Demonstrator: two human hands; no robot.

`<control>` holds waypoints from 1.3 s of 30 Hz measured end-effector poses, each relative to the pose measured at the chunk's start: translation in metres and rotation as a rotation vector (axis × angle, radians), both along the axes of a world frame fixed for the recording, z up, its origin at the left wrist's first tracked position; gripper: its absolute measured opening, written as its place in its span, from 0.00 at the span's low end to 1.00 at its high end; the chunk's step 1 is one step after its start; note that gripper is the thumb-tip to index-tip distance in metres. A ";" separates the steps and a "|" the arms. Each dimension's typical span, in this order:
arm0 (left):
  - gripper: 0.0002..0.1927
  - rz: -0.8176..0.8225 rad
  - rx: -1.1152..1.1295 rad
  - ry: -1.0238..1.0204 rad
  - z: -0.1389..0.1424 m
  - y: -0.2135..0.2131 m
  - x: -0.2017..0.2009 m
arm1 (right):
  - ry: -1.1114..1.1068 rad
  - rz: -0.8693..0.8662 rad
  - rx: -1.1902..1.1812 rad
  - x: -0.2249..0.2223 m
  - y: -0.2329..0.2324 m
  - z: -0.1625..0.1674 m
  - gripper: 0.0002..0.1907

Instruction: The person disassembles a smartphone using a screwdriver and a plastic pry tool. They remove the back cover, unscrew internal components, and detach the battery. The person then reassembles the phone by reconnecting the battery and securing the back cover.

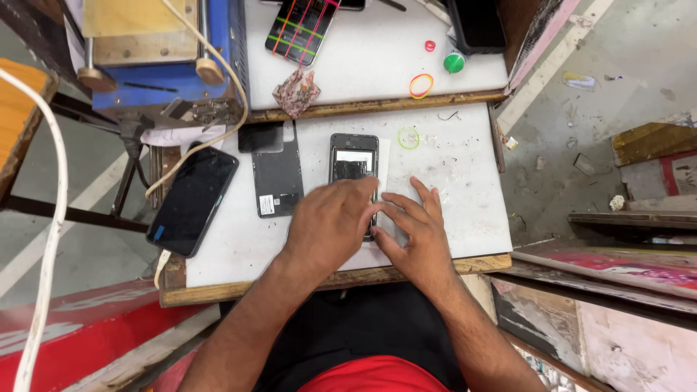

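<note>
An opened phone body (353, 161) with a dark frame lies upright in the middle of the white work board (465, 189). My left hand (330, 225) rests flat over its lower half, fingers pressed on it. My right hand (415, 229) lies beside it on the right, fingers spread, with the fingertips touching the phone's lower right edge. A dark grey back cover (276, 178) lies just left of the phone. A black phone screen (193, 200) sits tilted at the board's left edge.
A blue machine (167, 72) with a cream cable (218, 51) stands at the back left. On the rear white board are a screen with coloured bands (301, 29), a patterned cloth (296, 92), rubber bands (420, 86) and a green cap (454, 62). Concrete floor lies to the right.
</note>
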State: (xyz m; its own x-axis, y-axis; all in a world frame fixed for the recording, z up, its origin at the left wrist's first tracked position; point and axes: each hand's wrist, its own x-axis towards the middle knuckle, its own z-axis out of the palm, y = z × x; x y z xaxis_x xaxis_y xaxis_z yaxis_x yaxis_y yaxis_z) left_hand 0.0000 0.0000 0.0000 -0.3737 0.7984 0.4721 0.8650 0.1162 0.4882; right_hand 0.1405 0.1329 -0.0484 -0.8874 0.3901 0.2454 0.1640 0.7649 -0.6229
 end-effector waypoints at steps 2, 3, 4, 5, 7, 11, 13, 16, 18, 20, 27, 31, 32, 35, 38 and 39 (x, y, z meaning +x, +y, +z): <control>0.22 -0.055 0.080 0.034 -0.003 -0.001 0.002 | -0.009 -0.019 -0.005 0.006 -0.002 -0.001 0.25; 0.23 -0.044 0.091 0.074 -0.006 0.000 0.003 | -0.013 -0.020 0.003 0.007 -0.002 -0.003 0.24; 0.24 -0.025 0.108 0.125 -0.009 0.001 0.002 | -0.007 -0.013 0.017 0.006 0.000 -0.003 0.23; 0.25 -0.002 0.114 0.093 -0.011 0.001 0.001 | -0.002 -0.013 0.014 0.004 0.000 -0.002 0.24; 0.28 0.045 0.128 0.029 -0.014 0.000 0.002 | 0.007 -0.012 0.006 0.002 -0.001 0.002 0.24; 0.33 0.058 0.185 -0.163 -0.029 -0.006 0.001 | -0.021 -0.020 -0.002 0.008 -0.002 0.001 0.23; 0.37 0.058 0.197 -0.230 -0.033 -0.010 0.000 | -0.026 -0.011 0.006 0.007 -0.001 0.001 0.23; 0.39 0.066 0.221 -0.372 -0.036 -0.014 -0.001 | -0.025 -0.009 0.003 0.006 -0.001 0.003 0.23; 0.41 0.095 0.242 -0.546 -0.035 -0.020 -0.005 | -0.017 -0.013 -0.007 0.008 -0.002 0.003 0.23; 0.42 0.138 0.263 -0.663 -0.035 -0.028 -0.013 | -0.010 -0.018 -0.012 0.008 -0.002 0.002 0.22; 0.18 0.262 0.389 -0.702 -0.045 -0.066 -0.045 | 0.000 -0.017 -0.010 0.011 -0.002 0.003 0.22; 0.16 0.350 0.477 -0.745 -0.043 -0.070 -0.061 | 0.021 -0.004 0.003 0.017 -0.016 0.004 0.23; 0.17 0.387 0.480 -0.758 -0.030 -0.059 -0.096 | 0.015 0.027 0.008 -0.036 0.011 0.025 0.23; 0.17 0.382 0.446 -0.798 -0.037 -0.037 -0.108 | 0.015 0.014 0.010 -0.043 0.025 0.018 0.23; 0.15 0.352 0.432 -0.781 -0.045 -0.032 -0.107 | -0.006 0.026 0.018 -0.040 0.034 0.009 0.24; 0.14 0.336 0.428 -0.737 -0.048 -0.036 -0.110 | -0.017 0.034 0.022 -0.044 0.031 0.007 0.24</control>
State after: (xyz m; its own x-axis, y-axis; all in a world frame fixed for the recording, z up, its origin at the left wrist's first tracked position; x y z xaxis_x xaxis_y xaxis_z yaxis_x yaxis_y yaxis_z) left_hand -0.1098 -0.0360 -0.0481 -0.8786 0.4054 0.2525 0.2708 -0.0127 0.9625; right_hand 0.0963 0.1637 -0.0412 -0.9042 0.3548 0.2379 0.1487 0.7835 -0.6034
